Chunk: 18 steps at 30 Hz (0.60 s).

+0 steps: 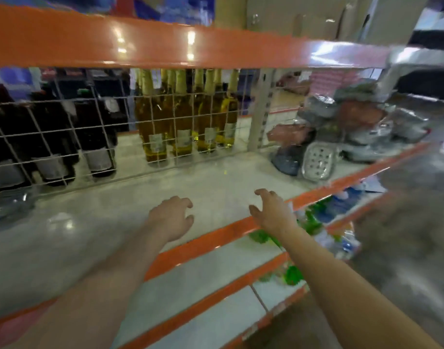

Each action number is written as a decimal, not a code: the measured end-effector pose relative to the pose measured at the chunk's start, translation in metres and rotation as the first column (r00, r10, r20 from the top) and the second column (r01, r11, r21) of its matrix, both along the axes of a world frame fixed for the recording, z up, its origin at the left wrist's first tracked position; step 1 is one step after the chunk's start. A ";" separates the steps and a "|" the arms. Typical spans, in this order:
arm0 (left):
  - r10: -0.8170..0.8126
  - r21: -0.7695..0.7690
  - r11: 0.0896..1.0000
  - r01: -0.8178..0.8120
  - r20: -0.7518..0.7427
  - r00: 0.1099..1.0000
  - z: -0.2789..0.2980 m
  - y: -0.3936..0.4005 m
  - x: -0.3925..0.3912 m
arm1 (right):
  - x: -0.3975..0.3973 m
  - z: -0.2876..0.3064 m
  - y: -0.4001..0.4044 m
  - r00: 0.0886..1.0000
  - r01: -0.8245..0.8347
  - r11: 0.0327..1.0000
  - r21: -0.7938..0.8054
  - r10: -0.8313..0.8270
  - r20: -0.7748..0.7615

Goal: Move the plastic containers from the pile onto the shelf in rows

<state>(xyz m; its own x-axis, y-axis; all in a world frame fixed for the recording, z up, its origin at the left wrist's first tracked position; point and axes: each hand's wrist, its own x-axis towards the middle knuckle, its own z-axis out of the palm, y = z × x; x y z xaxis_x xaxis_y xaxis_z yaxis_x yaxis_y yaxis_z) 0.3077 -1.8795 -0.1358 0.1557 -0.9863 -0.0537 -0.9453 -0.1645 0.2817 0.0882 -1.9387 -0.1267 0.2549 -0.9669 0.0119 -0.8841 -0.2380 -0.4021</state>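
A pile of wrapped plastic containers in grey, pink and clear film lies at the right end of the pale shelf. One white perforated container leans at the pile's front. My left hand hovers over the shelf's middle, fingers loosely curled, holding nothing. My right hand reaches over the orange front edge toward the pile, fingers spread and empty. Both hands are well short of the pile. The picture is blurred by motion.
A wire grid backs the shelf, with dark bottles and yellow bottles behind it. An orange beam runs overhead. Lower shelves hold green and blue packets. A clear object sits at the far left.
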 end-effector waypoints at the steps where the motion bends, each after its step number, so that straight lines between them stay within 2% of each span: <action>1: -0.029 -0.008 1.000 0.030 0.012 0.999 0.001 -0.010 -0.023 | -0.025 0.002 -0.004 0.999 0.035 0.999 0.004 -0.035 -0.002; 10: -0.181 -0.104 0.978 0.178 -0.023 0.983 -0.002 -0.082 -0.196 | -0.199 0.008 -0.030 0.976 0.215 0.976 -0.030 -0.216 -0.008; 18: -0.180 -0.138 0.975 0.173 -0.038 0.983 0.000 -0.135 -0.255 | -0.258 0.000 -0.069 0.957 0.290 0.957 -0.030 -0.289 0.018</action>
<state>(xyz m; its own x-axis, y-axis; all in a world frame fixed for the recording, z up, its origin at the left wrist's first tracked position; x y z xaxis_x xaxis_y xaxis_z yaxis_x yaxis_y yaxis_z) 0.0528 -2.0146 -0.1355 -0.0213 -0.9968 0.0771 -0.9401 0.0462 0.3377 -0.1696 -2.0077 -0.1268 -0.0364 -0.9983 0.0457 -0.9118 0.0145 -0.4104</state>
